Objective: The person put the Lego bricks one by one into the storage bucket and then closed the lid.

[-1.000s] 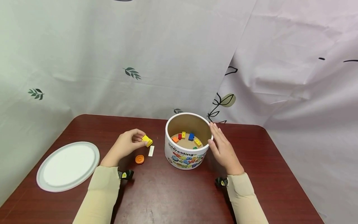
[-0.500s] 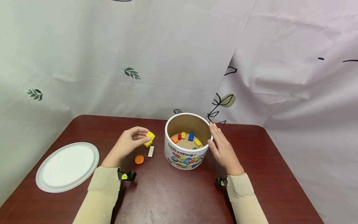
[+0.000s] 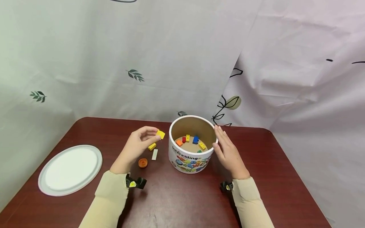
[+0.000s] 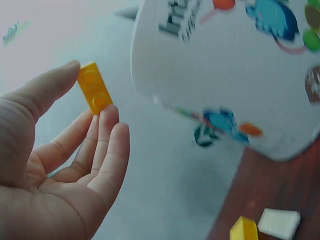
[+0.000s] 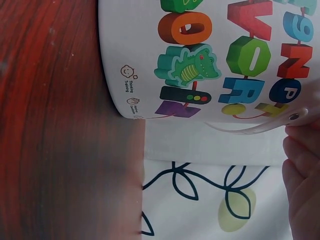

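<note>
My left hand (image 3: 135, 147) pinches a yellow toy brick (image 4: 95, 88) between thumb and fingertips, raised just left of the white tub (image 3: 178, 158). The left wrist view shows two studs on the brick. With fingers extended, my right hand (image 3: 230, 155) rests against the tub's right side at the rim; in the right wrist view its fingertips are beside the tub's clear handle (image 5: 250, 129). Inside the tub lie several bricks, among them a blue one (image 3: 195, 140), an orange one (image 3: 179, 142) and a yellow one (image 3: 202, 145).
On the table left of the tub lie another yellow brick (image 3: 152, 146), a white flat strip (image 3: 155, 154) and a round orange piece (image 3: 143, 163). A white oval lid (image 3: 71, 171) lies at the far left. A patterned curtain (image 3: 159, 63) hangs behind the table.
My left hand has lifted the pinched yellow brick up and right toward the tub, uncovering the other yellow brick on the table. The right hand has stayed at the tub.
</note>
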Demonstrator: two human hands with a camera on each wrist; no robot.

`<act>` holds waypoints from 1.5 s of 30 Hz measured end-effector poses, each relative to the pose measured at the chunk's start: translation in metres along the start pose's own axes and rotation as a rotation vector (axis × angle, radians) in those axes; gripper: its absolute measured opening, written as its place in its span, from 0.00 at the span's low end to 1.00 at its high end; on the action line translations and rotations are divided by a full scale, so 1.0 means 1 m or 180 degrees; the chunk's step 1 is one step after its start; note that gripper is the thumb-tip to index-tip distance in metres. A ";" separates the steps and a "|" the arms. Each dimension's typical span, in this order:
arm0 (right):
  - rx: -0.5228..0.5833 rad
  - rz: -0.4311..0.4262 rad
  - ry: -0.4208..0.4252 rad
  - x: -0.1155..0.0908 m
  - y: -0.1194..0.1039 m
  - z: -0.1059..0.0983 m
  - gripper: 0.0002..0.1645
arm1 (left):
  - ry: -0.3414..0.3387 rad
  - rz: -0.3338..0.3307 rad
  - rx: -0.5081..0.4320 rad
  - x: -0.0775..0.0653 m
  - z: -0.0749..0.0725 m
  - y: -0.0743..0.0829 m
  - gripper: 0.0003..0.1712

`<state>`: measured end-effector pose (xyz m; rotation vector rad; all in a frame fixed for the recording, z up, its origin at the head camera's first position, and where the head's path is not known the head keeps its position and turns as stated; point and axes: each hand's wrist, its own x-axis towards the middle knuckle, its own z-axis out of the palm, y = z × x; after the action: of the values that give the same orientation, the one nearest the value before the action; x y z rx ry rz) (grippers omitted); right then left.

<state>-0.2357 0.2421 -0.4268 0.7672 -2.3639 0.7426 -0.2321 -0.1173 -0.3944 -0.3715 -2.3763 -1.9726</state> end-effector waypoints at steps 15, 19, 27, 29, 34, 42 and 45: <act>0.0056 -0.0076 0.0044 -0.002 0.005 0.002 0.34 | 0.0021 0.0264 -0.0020 0.011 0.043 0.036 0.20; 0.0037 -0.0068 0.0039 -0.001 0.004 0.001 0.35 | -0.0011 0.0301 0.0145 0.019 0.051 0.043 0.20; 0.0050 -0.0033 0.0018 -0.001 0.003 0.000 0.35 | -0.0044 0.0238 0.0507 0.034 0.069 0.048 0.22; 0.0050 -0.0026 0.0019 -0.002 0.003 0.001 0.36 | -0.0056 0.0286 0.0652 0.038 0.073 0.049 0.22; 0.0053 -0.0014 0.0005 -0.001 0.002 0.000 0.35 | -0.0098 0.0528 0.1149 0.041 0.080 0.049 0.21; 0.0052 0.0028 -0.0009 -0.002 0.001 0.000 0.35 | -0.0221 0.0671 0.1666 0.041 0.084 0.047 0.22; 0.0061 0.0021 -0.0005 -0.002 0.001 0.000 0.35 | -0.0216 0.0737 0.1739 0.040 0.085 0.047 0.22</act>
<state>-0.2351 0.2438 -0.4280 0.7685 -2.3651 0.7686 -0.2501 -0.0203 -0.3585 -0.6477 -2.6333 -1.1709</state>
